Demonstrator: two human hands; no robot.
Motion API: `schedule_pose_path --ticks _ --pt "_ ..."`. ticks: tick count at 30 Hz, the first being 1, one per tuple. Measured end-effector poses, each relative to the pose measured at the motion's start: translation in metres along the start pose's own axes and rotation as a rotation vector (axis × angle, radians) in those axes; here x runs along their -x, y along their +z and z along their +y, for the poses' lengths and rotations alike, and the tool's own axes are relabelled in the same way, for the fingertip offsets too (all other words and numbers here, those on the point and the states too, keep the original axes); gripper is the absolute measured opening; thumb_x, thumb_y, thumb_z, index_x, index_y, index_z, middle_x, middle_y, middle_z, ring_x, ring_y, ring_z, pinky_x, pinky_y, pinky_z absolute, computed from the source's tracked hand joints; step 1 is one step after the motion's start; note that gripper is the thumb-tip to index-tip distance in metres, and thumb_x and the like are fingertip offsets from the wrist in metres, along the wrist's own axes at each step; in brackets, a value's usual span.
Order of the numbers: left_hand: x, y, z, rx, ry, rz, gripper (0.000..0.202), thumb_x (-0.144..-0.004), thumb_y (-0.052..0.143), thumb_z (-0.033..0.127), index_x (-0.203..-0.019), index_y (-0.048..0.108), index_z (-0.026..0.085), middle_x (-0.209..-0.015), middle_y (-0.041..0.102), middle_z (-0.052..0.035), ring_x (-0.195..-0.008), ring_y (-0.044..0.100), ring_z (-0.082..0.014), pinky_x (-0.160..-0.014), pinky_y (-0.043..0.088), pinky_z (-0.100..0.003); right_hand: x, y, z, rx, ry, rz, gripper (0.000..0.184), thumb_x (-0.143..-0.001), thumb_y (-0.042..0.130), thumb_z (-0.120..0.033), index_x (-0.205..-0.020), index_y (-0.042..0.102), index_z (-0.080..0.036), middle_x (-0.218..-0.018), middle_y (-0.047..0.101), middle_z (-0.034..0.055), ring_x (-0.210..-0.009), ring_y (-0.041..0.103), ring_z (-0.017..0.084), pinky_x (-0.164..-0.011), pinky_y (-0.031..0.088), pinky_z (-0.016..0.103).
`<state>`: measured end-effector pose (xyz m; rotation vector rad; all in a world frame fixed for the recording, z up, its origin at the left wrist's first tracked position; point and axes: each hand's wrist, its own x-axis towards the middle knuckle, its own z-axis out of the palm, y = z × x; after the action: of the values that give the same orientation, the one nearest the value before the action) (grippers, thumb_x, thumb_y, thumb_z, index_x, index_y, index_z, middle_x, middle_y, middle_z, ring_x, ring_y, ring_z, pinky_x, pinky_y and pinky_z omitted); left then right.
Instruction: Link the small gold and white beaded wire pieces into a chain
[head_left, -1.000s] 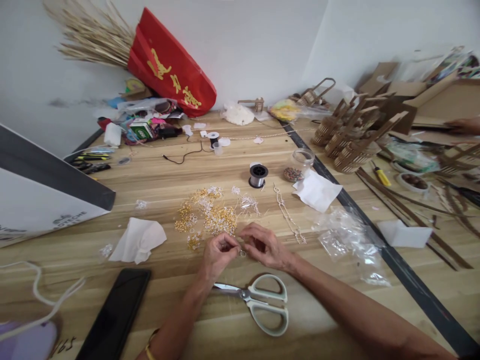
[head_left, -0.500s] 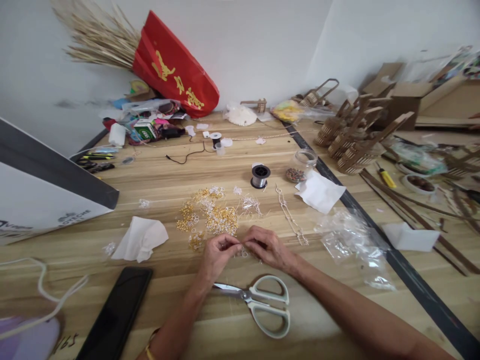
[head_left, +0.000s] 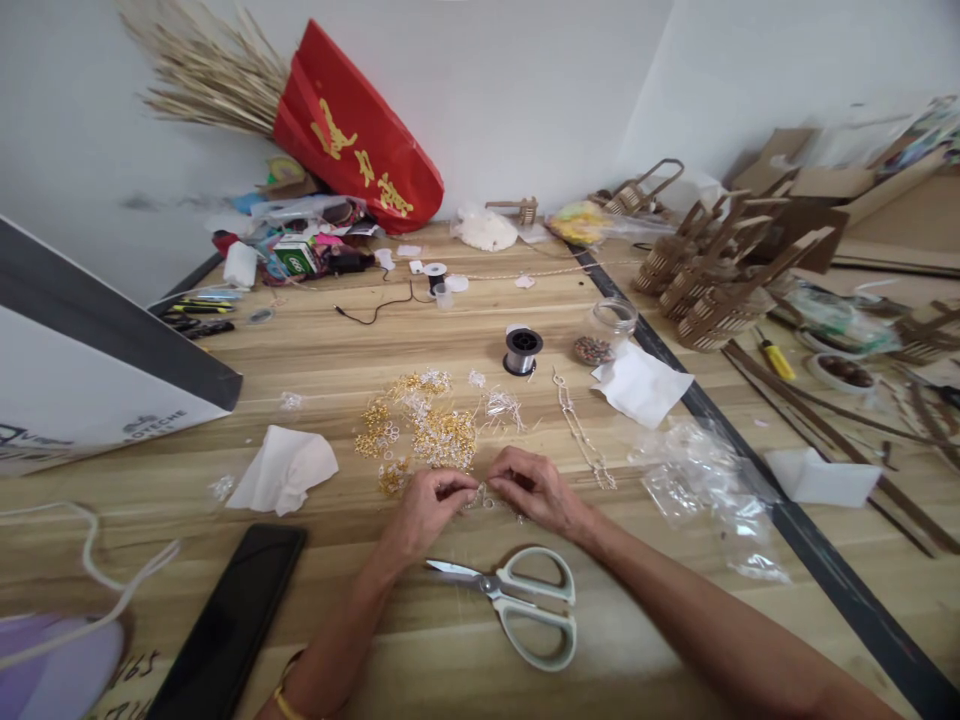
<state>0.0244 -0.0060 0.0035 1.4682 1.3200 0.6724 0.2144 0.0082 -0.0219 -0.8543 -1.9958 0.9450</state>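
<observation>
My left hand (head_left: pixel 431 508) and my right hand (head_left: pixel 536 488) face each other just above the table, fingertips pinched and a small gap between them. Whatever thin piece they hold is too small to make out. Small pale rings (head_left: pixel 487 497) show between and below the fingers. Just beyond lie heaps of gold and silver beads (head_left: pixel 444 438), with a bunch of short pale pins (head_left: pixel 502 408) to their right. A light beaded chain (head_left: pixel 576 430) lies stretched out right of my right hand. Scissors with pale handles (head_left: pixel 499 590) lie below my hands, blades pointing left.
A wire spool (head_left: pixel 523 352) stands behind the beads, and a glass jar (head_left: pixel 606 330) is farther right. Crumpled tissue (head_left: pixel 285 470) and a black phone (head_left: pixel 229 620) lie left. Plastic bags (head_left: pixel 705 480) lie right, before small woven baskets (head_left: pixel 720 305).
My two hands have drawn slightly apart, opening a small gap between the fingertips; the left moved a little leftward. The camera view has shifted slightly. The beads and scissors stay in place.
</observation>
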Motion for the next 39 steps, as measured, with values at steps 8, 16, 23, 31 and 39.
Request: schedule_pose_path --ticks 8,16,23,31,39 --pt "0.002 -0.003 -0.01 -0.274 0.153 0.088 0.011 -0.071 0.061 0.021 -0.066 0.069 0.018 -0.061 0.066 -0.0024 -0.055 0.054 -0.0149 -0.055 0.038 -0.024 0.0 0.0 -0.001 -0.03 0.092 0.002 0.017 -0.088 0.051 -0.028 -0.08 0.057 -0.015 -0.067 0.052 0.0004 -0.059 0.046 0.01 -0.053 0.037 0.021" --pt "0.0 -0.009 -0.009 -0.123 0.156 0.083 0.018 -0.075 0.058 0.028 -0.062 0.059 0.015 -0.061 0.06 -0.0011 -0.058 0.052 -0.0131 -0.055 0.038 -0.022 0.001 0.001 0.0 -0.031 0.132 0.006 0.017 -0.086 0.052 -0.029 -0.079 0.055 -0.015 -0.065 0.05 -0.0018 -0.052 0.04 0.008 -0.048 0.033 0.019" --pt "0.003 -0.002 0.001 0.224 0.11 0.121 0.021 -0.067 0.066 0.028 -0.054 0.055 0.015 -0.088 0.068 -0.0066 -0.083 0.061 -0.0183 -0.075 0.046 -0.028 0.001 0.002 -0.002 0.001 0.12 0.006 0.017 -0.086 0.052 -0.029 -0.078 0.054 -0.014 -0.064 0.049 -0.0018 -0.052 0.039 0.007 -0.048 0.033 0.019" --pt "0.001 0.009 -0.007 0.443 0.043 0.147 0.019 -0.063 0.07 0.027 -0.055 0.058 0.014 -0.07 0.068 -0.0035 -0.066 0.06 -0.0139 -0.062 0.046 -0.024 0.001 0.002 -0.005 0.017 0.131 -0.018 0.018 -0.087 0.05 -0.029 -0.079 0.054 -0.014 -0.062 0.049 -0.0023 -0.051 0.039 0.007 -0.047 0.033 0.019" --pt "-0.001 0.011 -0.006 0.412 -0.013 0.185 0.014 -0.056 0.074 0.021 -0.064 0.066 0.013 -0.057 0.064 0.0003 -0.054 0.054 -0.01 -0.054 0.043 -0.02 0.001 0.003 -0.004 0.098 -0.007 -0.016 0.014 -0.09 0.048 -0.024 -0.082 0.054 -0.015 -0.071 0.052 0.0012 -0.061 0.047 0.011 -0.056 0.04 0.022"
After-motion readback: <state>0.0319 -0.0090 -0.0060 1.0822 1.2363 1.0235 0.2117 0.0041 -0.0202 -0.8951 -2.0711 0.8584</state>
